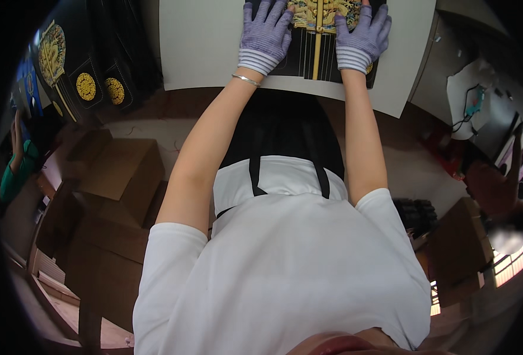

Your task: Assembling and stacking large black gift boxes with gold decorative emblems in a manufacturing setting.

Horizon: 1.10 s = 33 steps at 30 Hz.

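Note:
Both my hands wear purple knit gloves with white striped cuffs. My left hand lies with its fingers stretched out on the left side of a black panel. On the panel's right side, my right hand rests flat with spread fingers. Between the hands shows a gold fan-shaped design with a yellow handle running down toward me and thin lines beside it. The panel's far part is cut off by the picture's top edge. Beneath it is a large white board on the work surface.
To the left lie more black panels with gold fan and round motifs. Cardboard boxes stand below them. A person in a green sleeve is at far left, another in a dark red sleeve at right. A teal-handled tool lies at right.

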Tool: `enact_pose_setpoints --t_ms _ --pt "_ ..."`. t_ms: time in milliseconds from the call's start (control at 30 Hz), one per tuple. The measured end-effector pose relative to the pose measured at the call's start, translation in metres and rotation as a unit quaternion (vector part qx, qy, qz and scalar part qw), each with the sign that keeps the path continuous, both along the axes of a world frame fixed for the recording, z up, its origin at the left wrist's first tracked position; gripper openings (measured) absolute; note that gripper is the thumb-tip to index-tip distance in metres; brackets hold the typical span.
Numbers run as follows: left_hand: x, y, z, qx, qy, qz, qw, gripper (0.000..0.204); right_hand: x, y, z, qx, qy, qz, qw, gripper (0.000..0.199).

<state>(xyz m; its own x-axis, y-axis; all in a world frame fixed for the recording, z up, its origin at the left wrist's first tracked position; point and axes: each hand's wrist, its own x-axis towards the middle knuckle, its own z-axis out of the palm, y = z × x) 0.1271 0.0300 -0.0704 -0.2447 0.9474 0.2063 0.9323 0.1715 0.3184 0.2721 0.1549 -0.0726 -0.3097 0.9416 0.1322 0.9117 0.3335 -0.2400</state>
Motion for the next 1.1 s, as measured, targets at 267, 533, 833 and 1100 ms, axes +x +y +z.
enact_pose_setpoints --t_ms 267,533,833,1100 --pt "0.0 0.0 -0.005 0.015 -0.002 0.004 1.0 0.048 0.001 0.0 -0.015 0.041 0.003 0.008 0.999 0.081" --pt "-0.001 0.001 -0.014 0.016 0.0 0.005 1.0 0.048 0.0 0.002 -0.018 0.05 0.01 -0.001 0.999 0.081" --pt "-0.003 0.007 0.0 -0.053 0.024 0.011 0.998 0.05 0.002 0.013 -0.027 0.094 0.027 0.011 0.995 0.065" --pt "0.004 0.011 -0.008 -0.034 -0.024 -0.168 0.985 0.056 0.001 0.009 -0.026 0.058 0.038 0.014 0.998 0.074"
